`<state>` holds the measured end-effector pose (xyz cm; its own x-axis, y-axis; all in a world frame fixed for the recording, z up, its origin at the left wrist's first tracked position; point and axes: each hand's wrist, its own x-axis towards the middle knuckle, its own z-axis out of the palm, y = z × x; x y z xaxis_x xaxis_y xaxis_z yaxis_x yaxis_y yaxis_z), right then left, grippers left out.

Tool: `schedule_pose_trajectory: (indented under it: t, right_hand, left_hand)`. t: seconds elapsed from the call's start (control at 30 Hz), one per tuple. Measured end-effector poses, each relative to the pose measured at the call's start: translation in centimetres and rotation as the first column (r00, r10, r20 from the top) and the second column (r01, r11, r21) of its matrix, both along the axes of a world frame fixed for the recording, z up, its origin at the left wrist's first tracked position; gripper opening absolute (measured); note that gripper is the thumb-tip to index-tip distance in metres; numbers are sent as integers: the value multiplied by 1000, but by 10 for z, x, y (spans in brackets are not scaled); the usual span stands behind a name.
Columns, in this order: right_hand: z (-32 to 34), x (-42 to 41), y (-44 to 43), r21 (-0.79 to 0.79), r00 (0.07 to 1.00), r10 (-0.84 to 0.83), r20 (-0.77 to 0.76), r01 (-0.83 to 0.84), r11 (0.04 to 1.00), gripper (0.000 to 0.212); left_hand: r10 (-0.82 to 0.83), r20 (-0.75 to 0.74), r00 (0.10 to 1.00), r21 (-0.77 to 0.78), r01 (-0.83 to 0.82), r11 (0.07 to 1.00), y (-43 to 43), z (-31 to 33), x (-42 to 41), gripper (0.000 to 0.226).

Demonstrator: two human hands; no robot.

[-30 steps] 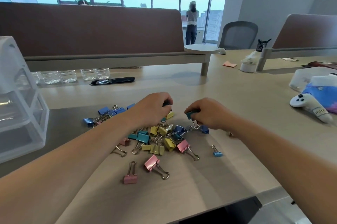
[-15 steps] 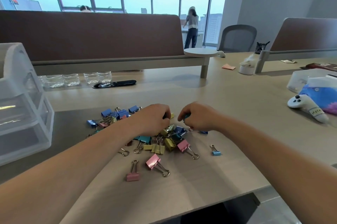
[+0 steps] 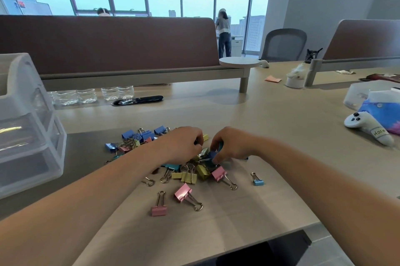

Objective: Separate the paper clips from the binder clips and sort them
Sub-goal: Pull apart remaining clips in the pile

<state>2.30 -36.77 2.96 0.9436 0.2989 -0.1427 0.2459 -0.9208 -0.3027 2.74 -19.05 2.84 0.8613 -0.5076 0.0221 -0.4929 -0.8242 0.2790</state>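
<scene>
A heap of coloured binder clips lies mid-table: yellow, teal, pink and blue. A second group, mostly blue clips, sits behind it to the left. Apart from the heap lie two pink clips in front and a small light-blue clip to the right. My left hand curls down onto the heap's back edge, with something dark between its fingertips. My right hand pinches a blue-teal clip at the top of the heap. I see no paper clips.
A clear plastic drawer unit stands at the left edge. Clear cups and a black cable slot line the back. A white controller lies at right. The table's front edge is close below.
Both hands have come closer together over the heap. My right hand has moved left and down with its clip, and its fingertips now sit among the clips.
</scene>
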Motion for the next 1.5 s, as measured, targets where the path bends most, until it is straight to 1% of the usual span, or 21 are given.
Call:
schedule_pose_trajectory:
  t: [0.13, 0.3, 0.37, 0.43, 0.5, 0.57, 0.67, 0.83, 0.97, 1.1, 1.17, 1.3, 1.37, 1.5]
  right_hand:
    - [4, -2, -6, 42, 999, -27, 34, 26, 999, 42]
    - [5, -3, -18, 55, 985, -154, 82, 149, 987, 38]
    - [2, -2, -20, 50, 972, -209, 111, 205, 978, 38]
    - [0, -1, -20, 27, 964, -238, 117, 236, 971, 40]
    - [0, -1, -21, -3, 965, -241, 103, 243, 970, 43]
    - [0, -2, -22, -24, 967, -236, 93, 239, 971, 46]
    - [-1, -2, -24, -23, 969, -227, 101, 230, 973, 43]
    - [-3, -3, -26, 9, 974, -201, 100, 201, 980, 39]
    - [-5, -4, -29, 28, 972, -201, 118, 199, 980, 38]
    - [-6, -6, -31, 51, 970, -207, 126, 202, 978, 37]
    - [-6, -6, -31, 69, 964, -215, 156, 207, 976, 33]
    - [-3, -3, -25, 139, 953, -206, 223, 178, 974, 16]
    - [-1, 1, -18, 161, 955, -190, 227, 155, 975, 14]
    - [-2, 13, 4, 136, 968, -141, 207, 115, 984, 17]
  left_hand:
    - [7, 1, 1000, 1, -7, 1000, -2, 0, 0, 15]
    - [0, 18, 1000, 1, 0, 1000, -9, -2, 3, 19]
    - [-30, 11, 999, 42, 29, 999, -13, -1, 3, 24]
    - [-78, 3, 997, 119, 77, 990, -16, -2, 3, 28]
    - [-126, -5, 992, 186, 124, 975, -19, -2, 2, 32]
    - [-151, -11, 988, 216, 150, 965, -21, -2, 2, 35]
    - [-147, -7, 989, 224, 145, 964, -25, -4, 1, 40]
    - [-152, 26, 988, 241, 142, 960, -27, -6, 1, 35]
    - [-131, 3, 991, 204, 127, 971, -28, -6, -1, 35]
    - [-87, -16, 996, 94, 88, 992, -25, -6, -1, 30]
    - [-73, 0, 997, 36, 73, 997, -20, -3, 0, 27]
    - [-14, 55, 998, -62, 17, 998, -3, 6, 6, 24]
    - [16, 60, 998, -87, -11, 996, 7, 10, 10, 23]
    - [83, 56, 995, -111, -76, 991, 25, 15, 19, 24]
